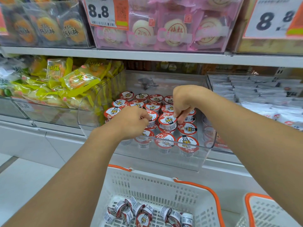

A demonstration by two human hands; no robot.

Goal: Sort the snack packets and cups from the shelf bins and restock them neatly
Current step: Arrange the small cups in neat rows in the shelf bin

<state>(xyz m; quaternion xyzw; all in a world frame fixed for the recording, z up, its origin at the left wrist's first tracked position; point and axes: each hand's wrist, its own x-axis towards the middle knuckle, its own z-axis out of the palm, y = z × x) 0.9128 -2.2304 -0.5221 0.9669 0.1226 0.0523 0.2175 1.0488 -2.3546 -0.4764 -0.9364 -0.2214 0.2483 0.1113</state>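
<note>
Shelf (pixel 147 55) runs full width, top row bins of pastries. Lower row: yellow packets (pixel 70 81) heaped in the left bin, white packets (pixel 255 90) stacked right, clear bin (pixel 193 163) in the middle with the cups (pixel 168 141). Below it, white basket (pixel 165 189) with orange rim, a loose pile of more cups (pixel 144 212) lying on their sides in it. Second basket (pixel 268 210) at right edge, contents not visible.

Both arms reach into the clear bin. Left hand (pixel 131 122) has fingers curled over a cup in the middle rows; the grip itself is hidden under the knuckles, looks like a pinch on a cup edge. Right hand (pixel 182 104) pinches the rim of a raised cup (pixel 168 122) that sits tilted above its neighbours.

Bin cups stand upright, lids up, in rough rows front to back. Axis vertical, short and squat, slightly tapered toward the base. Lid print orientation is mixed. Basket cups are the opposite: axes roughly horizontal, random headings.

Handling, my read: small, light, thin plastic wall, foil lid. Stiff enough for a fingertip pinch, but a squeeze could dent the wall or pop the seal. Take at the rim flange or around the upper wall, not on the lid face. Smooth sides, likely a bit slippery. Tapered base means they tip easily when packed loosely, so seat each one against its neighbours.
</note>
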